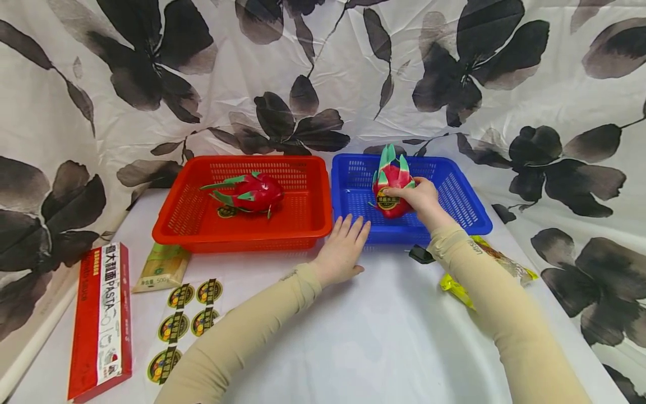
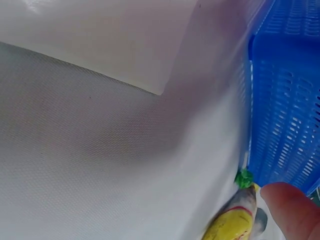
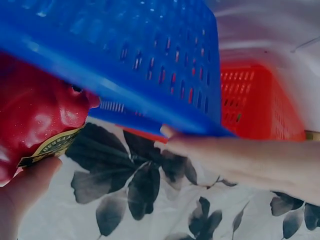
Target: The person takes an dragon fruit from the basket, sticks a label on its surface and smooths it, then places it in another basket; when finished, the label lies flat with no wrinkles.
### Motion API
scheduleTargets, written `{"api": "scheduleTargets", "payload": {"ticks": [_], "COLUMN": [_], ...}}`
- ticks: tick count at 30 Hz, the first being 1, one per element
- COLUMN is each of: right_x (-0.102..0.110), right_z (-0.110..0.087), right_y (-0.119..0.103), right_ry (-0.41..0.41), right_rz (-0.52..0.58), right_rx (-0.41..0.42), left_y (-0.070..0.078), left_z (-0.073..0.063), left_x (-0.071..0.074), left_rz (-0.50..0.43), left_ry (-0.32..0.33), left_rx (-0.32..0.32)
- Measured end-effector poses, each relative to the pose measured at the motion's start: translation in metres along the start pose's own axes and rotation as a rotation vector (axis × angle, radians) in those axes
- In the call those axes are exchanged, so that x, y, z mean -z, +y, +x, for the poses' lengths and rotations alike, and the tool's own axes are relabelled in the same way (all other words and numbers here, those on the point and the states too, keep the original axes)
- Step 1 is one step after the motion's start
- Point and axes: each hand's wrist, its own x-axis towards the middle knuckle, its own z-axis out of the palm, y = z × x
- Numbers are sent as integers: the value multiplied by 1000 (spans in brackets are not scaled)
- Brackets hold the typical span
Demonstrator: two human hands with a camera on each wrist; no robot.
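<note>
My right hand (image 1: 424,199) grips a red dragon fruit (image 1: 395,177) with green leaf tips pointing up, over the blue basket (image 1: 355,199). A round black-and-gold sticker (image 1: 387,203) shows on the fruit's front, with the thumb at its edge; the right wrist view also shows this fruit (image 3: 45,110) beside the basket rim. My left hand (image 1: 340,252), fingers straight and slightly spread, is at the blue basket's front left corner. In the red basket (image 1: 242,235) to the left lies another dragon fruit (image 1: 264,193), on its side, with a similar sticker (image 1: 226,211) by it.
On the left are a red pasta box (image 1: 101,320), a packet marked 500g (image 1: 162,268) and a sheet with several round stickers (image 1: 173,327). A yellow bag (image 1: 456,289) lies partly under the right forearm, near a small black object (image 1: 421,255). Floral cloth (image 1: 217,67) hangs behind the baskets.
</note>
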Motion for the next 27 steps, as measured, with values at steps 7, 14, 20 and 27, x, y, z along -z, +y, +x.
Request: {"api": "scheduleTargets", "payload": {"ticks": [7,14,20,27], "right_x": [-16,-28,-34,-38], "right_z": [6,8,10,12], "right_y": [9,15,19,20], "right_ry": [-21,-38,-63,-101], "right_rz": [-12,-38,-74,-131], "right_rx": [-40,-56,-75,-76], "left_y": [2,2,2,2], "left_z": [0,1,1,0], "left_x": [0,1,1,0], "left_rz": [0,12,15,27], "left_ry": [-4,-3,-18,-19], "left_rx": [3,7,12,10]}}
